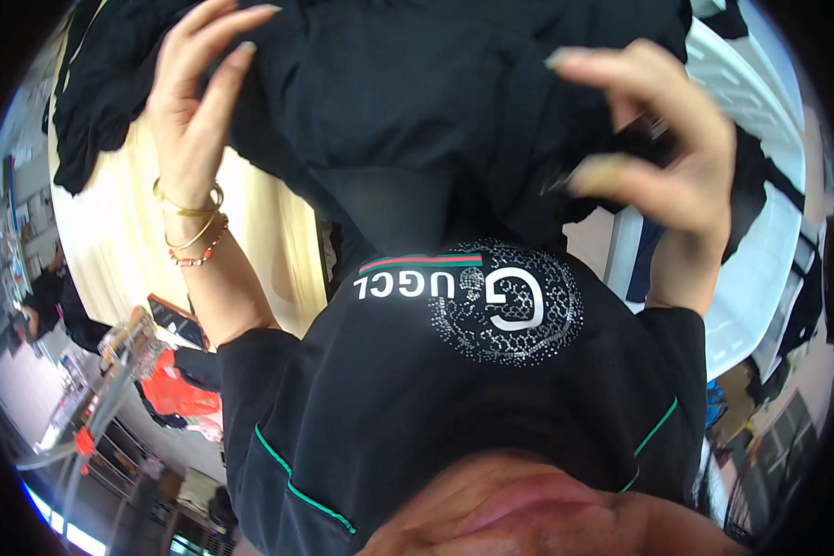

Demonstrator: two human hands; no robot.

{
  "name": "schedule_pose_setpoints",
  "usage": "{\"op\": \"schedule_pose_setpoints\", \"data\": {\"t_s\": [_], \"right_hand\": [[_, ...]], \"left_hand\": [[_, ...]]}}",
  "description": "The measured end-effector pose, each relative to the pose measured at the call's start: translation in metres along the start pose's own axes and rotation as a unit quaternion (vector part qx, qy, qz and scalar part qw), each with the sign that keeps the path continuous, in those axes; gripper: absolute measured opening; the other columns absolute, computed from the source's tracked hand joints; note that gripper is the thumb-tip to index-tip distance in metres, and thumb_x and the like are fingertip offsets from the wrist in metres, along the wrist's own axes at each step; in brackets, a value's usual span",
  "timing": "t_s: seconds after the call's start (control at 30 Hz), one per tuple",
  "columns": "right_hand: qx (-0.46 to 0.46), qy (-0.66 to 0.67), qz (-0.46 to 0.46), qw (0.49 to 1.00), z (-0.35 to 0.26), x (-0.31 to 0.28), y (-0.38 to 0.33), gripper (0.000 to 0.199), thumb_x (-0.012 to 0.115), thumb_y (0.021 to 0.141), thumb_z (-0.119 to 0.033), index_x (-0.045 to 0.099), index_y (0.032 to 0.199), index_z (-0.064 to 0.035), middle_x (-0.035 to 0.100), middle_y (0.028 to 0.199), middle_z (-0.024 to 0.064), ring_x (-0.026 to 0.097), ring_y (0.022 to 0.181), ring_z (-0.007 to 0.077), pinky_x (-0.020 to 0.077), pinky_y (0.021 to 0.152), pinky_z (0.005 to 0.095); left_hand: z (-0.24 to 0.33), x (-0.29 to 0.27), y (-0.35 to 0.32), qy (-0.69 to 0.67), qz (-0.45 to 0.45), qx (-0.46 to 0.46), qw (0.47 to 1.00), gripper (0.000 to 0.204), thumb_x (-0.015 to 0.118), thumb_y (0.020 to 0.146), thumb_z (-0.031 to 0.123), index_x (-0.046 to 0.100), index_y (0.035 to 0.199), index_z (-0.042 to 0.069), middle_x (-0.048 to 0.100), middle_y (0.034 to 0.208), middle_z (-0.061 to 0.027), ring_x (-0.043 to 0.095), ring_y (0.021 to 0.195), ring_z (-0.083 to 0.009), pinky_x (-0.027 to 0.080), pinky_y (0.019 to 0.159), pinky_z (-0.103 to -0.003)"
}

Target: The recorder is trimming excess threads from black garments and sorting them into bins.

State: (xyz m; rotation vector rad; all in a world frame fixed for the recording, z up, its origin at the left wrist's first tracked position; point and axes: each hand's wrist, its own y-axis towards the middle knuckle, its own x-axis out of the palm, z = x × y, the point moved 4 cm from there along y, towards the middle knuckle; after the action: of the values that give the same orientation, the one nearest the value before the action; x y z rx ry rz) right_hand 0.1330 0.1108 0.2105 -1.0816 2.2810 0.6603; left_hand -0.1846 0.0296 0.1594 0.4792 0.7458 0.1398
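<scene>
1. Two bare hands frame the black cloth [389, 102], my landmark, lying in front of the wearer's black shirt [380, 389].
2. Over the cloth's left part, I see the left hand [183, 116] open, thumb and fingers parted, gripping nothing.
3. Over its right part, the right hand [685, 157] has thumb and forefinger apart; blur hides the rest, so I cannot tell whether it holds anything.
4. I judge the cloth could slip, since neither hand visibly pins it; loose folds could also snag the bracelets [193, 243].
5. Right of the cloth stands a white plastic basket [764, 269]; dark fabric [748, 185] overlaps it, but I can't tell what lies inside.
</scene>
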Motion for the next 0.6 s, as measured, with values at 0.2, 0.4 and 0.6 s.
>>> {"op": "schedule_pose_setpoints", "data": {"t_s": [0.2, 0.4, 0.6], "right_hand": [[-0.221, -0.25, -0.123, 0.935, -0.024, 0.081, 0.014, 0.035, 0.077, 0.058, -0.02, 0.062, 0.088, -0.0112, 0.052, 0.074, 0.0017, 0.06, 0.066, 0.0163, 0.0477, 0.053, 0.028], [-0.231, -0.132, -0.181, 0.947, 0.001, 0.077, 0.034, 0.019, 0.069, 0.06, -0.006, 0.056, 0.072, -0.0071, 0.055, 0.07, 0.0022, 0.061, 0.065, 0.0224, 0.0477, 0.053, 0.0312], [-0.026, 0.382, 0.107, 0.918, 0.038, -0.011, 0.052, 0.013, 0.061, 0.09, -0.011, 0.063, 0.098, -0.0007, 0.067, 0.087, 0.0069, 0.066, 0.077, 0.014, 0.0548, 0.069, 0.0261]], "left_hand": [[-0.012, -0.003, -0.034, -0.023, 0.058, -0.096, 0.993, 0.026, 0.058, 0.089, -0.001, 0.068, 0.112, 0.006, 0.059, 0.122, -0.0051, 0.058, 0.095, -0.0081, 0.045, 0.083, -0.02], [-0.013, 0.004, -0.069, 0.035, 0.062, -0.328, 0.942, 0.038, 0.066, 0.09, 0.014, 0.057, 0.126, 0.006, 0.059, 0.078, 0.0008, 0.048, 0.057, -0.0036, 0.04, 0.053, -0.019], [-0.011, 0.014, -0.026, -0.339, 0.106, -0.288, 0.889, 0.049, 0.06, 0.093, 0.015, 0.045, 0.139, 0.006, 0.057, 0.069, 0.002, 0.054, 0.056, -0.0042, 0.039, 0.05, -0.016]]}}
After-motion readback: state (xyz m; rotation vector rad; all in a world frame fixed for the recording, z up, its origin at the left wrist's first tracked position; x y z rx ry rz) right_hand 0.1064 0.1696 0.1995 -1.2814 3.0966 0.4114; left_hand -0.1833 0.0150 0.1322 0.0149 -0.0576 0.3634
